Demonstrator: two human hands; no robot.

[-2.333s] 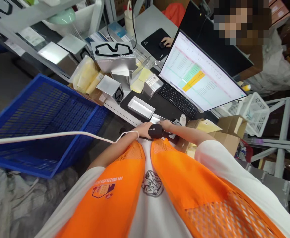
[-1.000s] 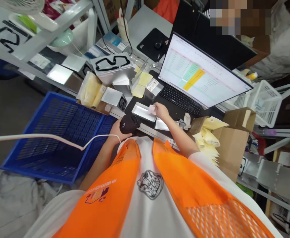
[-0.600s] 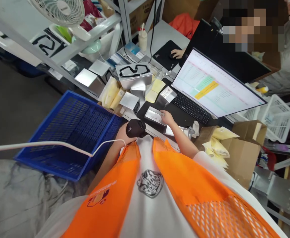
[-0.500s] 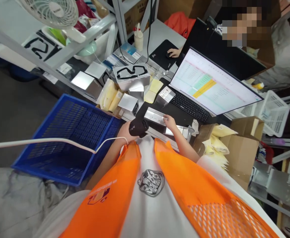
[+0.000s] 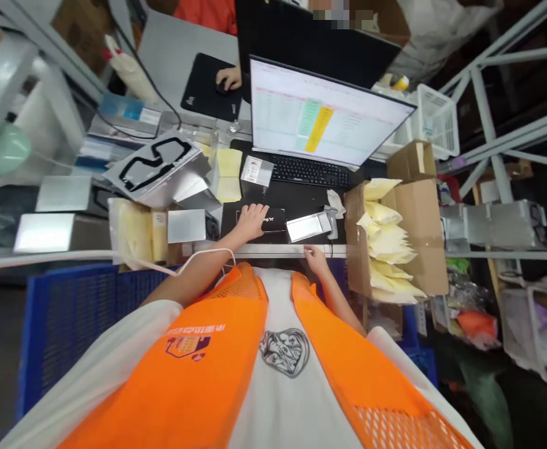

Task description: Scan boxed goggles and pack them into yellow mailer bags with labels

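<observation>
My left hand (image 5: 253, 222) lies over the left end of a flat black box (image 5: 274, 220) with pale lettering, its fingers across the top. The box rests on the dark desk mat (image 5: 296, 201). Right of it sits a shallow silver box (image 5: 307, 227) that looks hollow, with a clear plastic piece (image 5: 331, 221) against its right end. At the desk's front edge (image 5: 268, 251), my right hand (image 5: 317, 259) has its fingers curled together on the rim. Whether anything small is between them cannot be seen. A silver box with a label (image 5: 257, 172) stands behind, by the keyboard (image 5: 308, 173).
A carton (image 5: 423, 237) of yellow padded envelopes (image 5: 385, 234) stands right. Silver boxes (image 5: 186, 226) and a larger printed box (image 5: 161, 165) crowd the left. A monitor (image 5: 320, 118) stands behind, beside a co-worker's hand (image 5: 229, 78) on a mouse. A blue crate (image 5: 53, 337) is below left.
The view has swung right. My left hand has moved from a dark object near my body onto the black box. My right hand has let go of a silver box and come to the desk edge.
</observation>
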